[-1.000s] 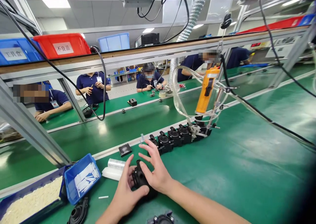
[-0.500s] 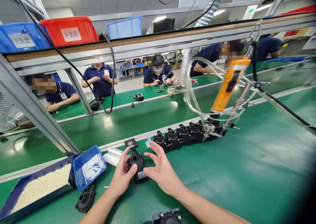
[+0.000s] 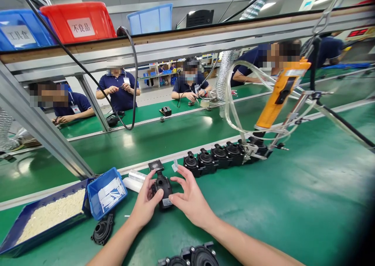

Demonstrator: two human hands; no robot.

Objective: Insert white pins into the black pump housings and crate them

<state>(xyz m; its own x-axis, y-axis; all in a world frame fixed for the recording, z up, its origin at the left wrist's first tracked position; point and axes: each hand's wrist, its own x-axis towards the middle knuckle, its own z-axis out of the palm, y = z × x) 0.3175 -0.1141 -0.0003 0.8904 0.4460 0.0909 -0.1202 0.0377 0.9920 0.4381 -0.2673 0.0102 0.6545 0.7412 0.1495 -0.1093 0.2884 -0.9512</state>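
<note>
My left hand (image 3: 146,201) is wrapped round the left side of a black pump-like part (image 3: 163,186), its thumb on the front. A small pale label sits low on that part. My right hand (image 3: 191,197) touches the label's edge with its thumb; its other fingers are apart and raised. A small clear film piece (image 3: 175,165) clings to a right fingertip. Behind the held part lies a black square piece (image 3: 156,165). Clear and white rolls (image 3: 133,184) lie left of it.
Several black parts (image 3: 205,160) stand in a row behind my right hand, below an orange tool (image 3: 278,98) with tubes. At left are a blue bin (image 3: 93,207), a pellet tray (image 3: 14,250) and a black cover (image 3: 102,230). More parts (image 3: 202,256) sit in front. Co-workers sit and stand opposite.
The view has shifted slightly, so the orange tool and the row appear farther right. The front parts show more fully. My hands keep nearly the same pose around the black part.
</note>
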